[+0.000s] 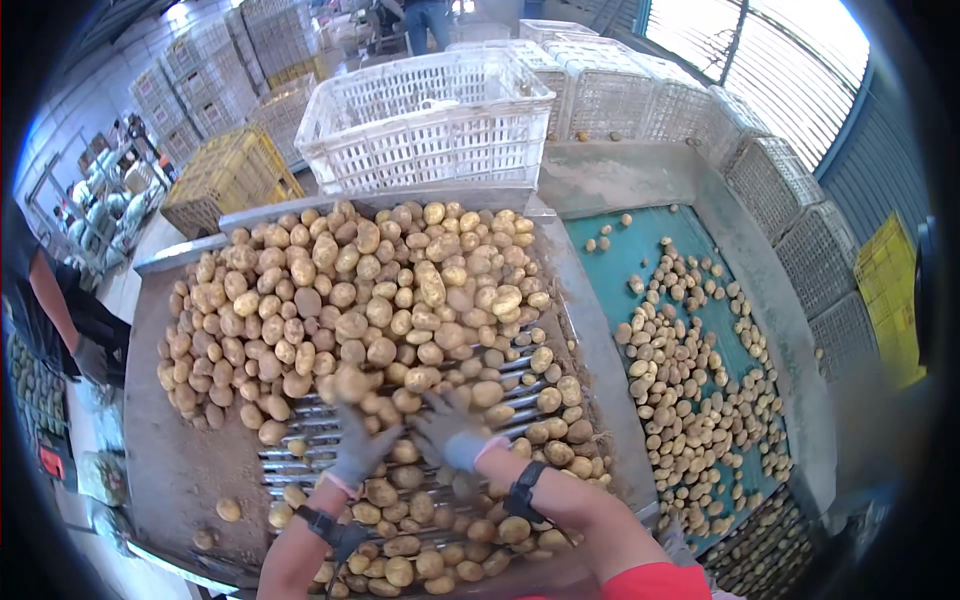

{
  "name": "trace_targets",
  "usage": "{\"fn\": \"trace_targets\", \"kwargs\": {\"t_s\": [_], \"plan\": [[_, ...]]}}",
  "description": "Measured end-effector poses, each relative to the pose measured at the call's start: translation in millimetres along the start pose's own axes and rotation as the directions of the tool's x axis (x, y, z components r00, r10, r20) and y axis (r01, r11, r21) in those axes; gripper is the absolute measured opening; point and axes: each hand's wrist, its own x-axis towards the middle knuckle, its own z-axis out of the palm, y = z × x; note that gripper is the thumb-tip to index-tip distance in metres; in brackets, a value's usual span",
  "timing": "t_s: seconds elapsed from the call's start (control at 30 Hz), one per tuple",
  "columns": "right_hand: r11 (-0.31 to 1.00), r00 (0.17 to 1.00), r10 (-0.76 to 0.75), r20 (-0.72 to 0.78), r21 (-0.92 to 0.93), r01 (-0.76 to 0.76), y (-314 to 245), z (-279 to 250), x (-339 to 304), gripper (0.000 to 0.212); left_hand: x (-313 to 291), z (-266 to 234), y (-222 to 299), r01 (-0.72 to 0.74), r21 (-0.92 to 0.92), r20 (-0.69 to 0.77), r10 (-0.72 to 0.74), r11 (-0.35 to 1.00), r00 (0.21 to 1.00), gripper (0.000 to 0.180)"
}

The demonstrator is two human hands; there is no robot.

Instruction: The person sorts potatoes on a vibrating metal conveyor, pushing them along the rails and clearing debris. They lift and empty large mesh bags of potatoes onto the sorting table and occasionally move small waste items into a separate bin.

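A large heap of potatoes [335, 265] lies on a dirt-covered sorting table, spilling over a grate of metal bars [312, 432]. My left hand [362, 448], in a grey glove, is over the bars at the heap's near edge. Its thumb stands apart from the fingers, and a blurred potato [349, 384] is just beyond the fingertips. To its right, my right hand [448, 430], gloved alike, reaches among potatoes with fingers spread. I see nothing gripped in either hand. More potatoes [430, 562] lie on the near side, below my wrists.
A white plastic crate [425, 140] stands behind the table. On the right, a green conveyor belt [618, 262] carries scattered potatoes between metal walls. Stacked crates [780, 185] line the far right, and a yellow crate [232, 180] sits back left. Another person's gloved hand [90, 360] shows at left.
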Motion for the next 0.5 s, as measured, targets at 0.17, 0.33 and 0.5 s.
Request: {"fn": "trace_targets", "kwargs": {"t_s": [0.17, 0.33, 0.5], "plan": [[0.966, 0.991, 0.066, -0.114, -0.241, -0.092, 77.8, -14.5, -21.9, 0.048, 27.1, 57.2, 63.6, 0.071, 0.048, 0.462, -0.085, 0.996, 0.883, 0.11], [0.955, 0.917, 0.172, -0.36, -0.169, -0.245, 169.9, -9.2, -47.3, 0.054, 19.6, 60.6, 109.2, -0.076, -0.1, 0.605, 0.122, 0.992, 0.787, 0.084], [0.561, 0.324, 0.767, -0.553, 0.335, -0.757, 230.9, -24.2, 8.4, 0.058, 5.1, -4.2, 98.3, 0.406, -0.19, 0.649, -0.196, 0.894, 0.735, 0.085]]}}
